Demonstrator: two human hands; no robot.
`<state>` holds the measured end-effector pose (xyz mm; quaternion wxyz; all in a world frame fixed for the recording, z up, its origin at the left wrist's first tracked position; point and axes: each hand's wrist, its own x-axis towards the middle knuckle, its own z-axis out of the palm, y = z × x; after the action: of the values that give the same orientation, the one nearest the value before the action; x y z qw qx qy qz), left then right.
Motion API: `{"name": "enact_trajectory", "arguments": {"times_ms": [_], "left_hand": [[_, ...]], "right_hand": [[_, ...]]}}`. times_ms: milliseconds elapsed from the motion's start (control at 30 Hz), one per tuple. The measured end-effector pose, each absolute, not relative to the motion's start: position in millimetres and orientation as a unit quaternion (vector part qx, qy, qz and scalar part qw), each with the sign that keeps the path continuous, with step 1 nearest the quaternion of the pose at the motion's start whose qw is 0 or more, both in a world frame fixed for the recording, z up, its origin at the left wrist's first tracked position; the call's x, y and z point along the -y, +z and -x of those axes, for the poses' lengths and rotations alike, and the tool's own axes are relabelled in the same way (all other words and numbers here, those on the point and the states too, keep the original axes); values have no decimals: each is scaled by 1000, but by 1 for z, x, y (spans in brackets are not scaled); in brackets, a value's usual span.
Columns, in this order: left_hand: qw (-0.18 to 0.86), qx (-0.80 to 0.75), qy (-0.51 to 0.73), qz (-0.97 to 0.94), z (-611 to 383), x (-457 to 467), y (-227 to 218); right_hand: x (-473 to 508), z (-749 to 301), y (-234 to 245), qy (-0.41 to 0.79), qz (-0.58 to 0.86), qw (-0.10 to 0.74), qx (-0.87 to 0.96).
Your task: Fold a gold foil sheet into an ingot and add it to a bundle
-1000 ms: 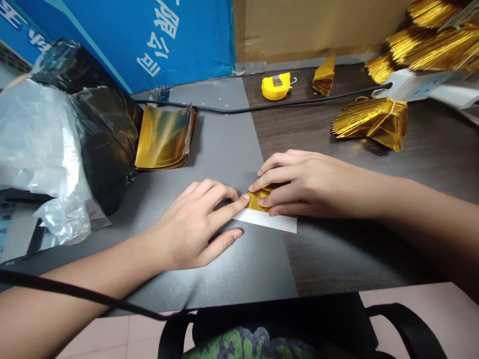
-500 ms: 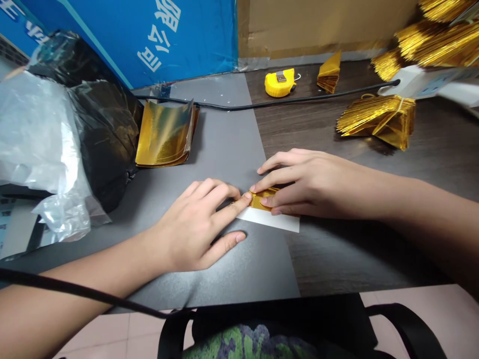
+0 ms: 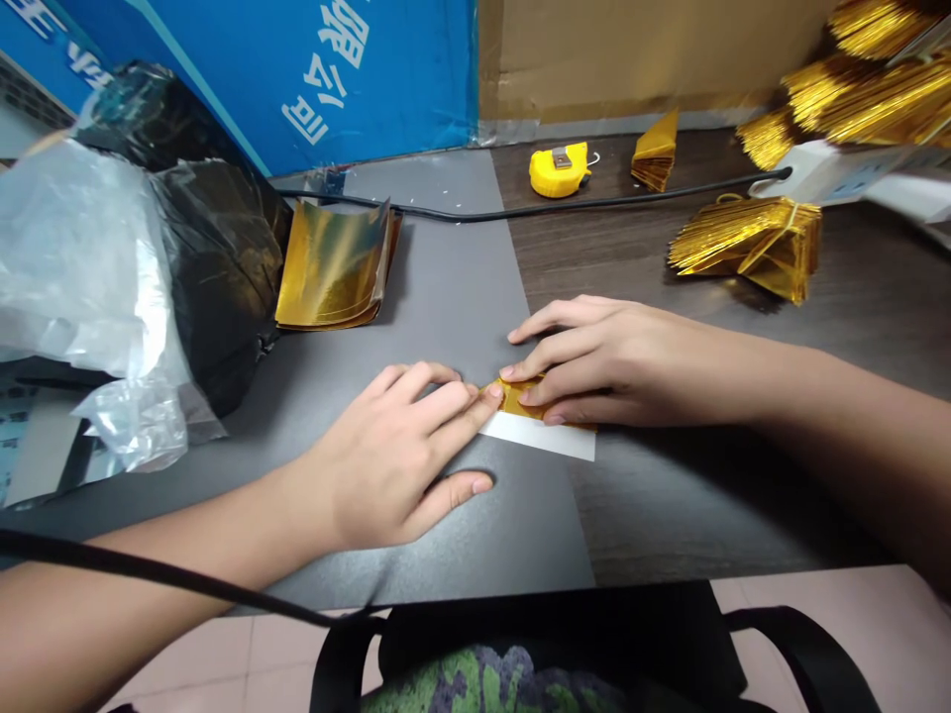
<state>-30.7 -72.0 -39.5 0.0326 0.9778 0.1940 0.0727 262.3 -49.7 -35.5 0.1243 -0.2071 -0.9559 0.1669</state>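
A small folded sheet of gold foil paper (image 3: 514,401) lies on the table under my fingers, with a white strip (image 3: 541,437) showing along its near edge. My left hand (image 3: 405,446) presses the paper's left end with the index fingertip. Its thumb is spread away, resting close to the table. From the right, my right hand (image 3: 605,361) lays its outstretched fingers across the gold part and partly hides it. Neither hand is closed around anything. A stack of gold foil sheets (image 3: 334,267) sits to the far left of the paper.
Behind stand a blue box (image 3: 416,79) and a brown cardboard box (image 3: 631,59). A black cable (image 3: 475,213) crosses the table near a yellow tape measure (image 3: 559,171). Banded gold bundles (image 3: 750,248) lie right; black and clear plastic bags (image 3: 215,267) bulge at left.
My left hand's fingers have shifted slightly along the paper, and its knuckles lie flatter. My right hand stays almost in place on the gold foil. The view has tilted a little.
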Motion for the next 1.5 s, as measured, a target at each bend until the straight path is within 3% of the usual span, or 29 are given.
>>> {"name": "enact_trajectory", "arguments": {"times_ms": [233,500,900,1133,1500], "left_hand": [[-18,-188,80,-979,28,73,-40],[46,-266,182,-945,35,60,-41],[20,-256,185,-949,31,62,-40],[101,-302,195,-928,29,63,-41],[84,-279,198,-936,30,62,-42]], "right_hand": [[55,-255,-35,205,163,162,951],[58,-251,-37,286,199,151,925],[58,-249,-34,290,212,144,922],[58,-249,-35,282,211,139,926],[57,-250,-35,260,193,154,934]]}}
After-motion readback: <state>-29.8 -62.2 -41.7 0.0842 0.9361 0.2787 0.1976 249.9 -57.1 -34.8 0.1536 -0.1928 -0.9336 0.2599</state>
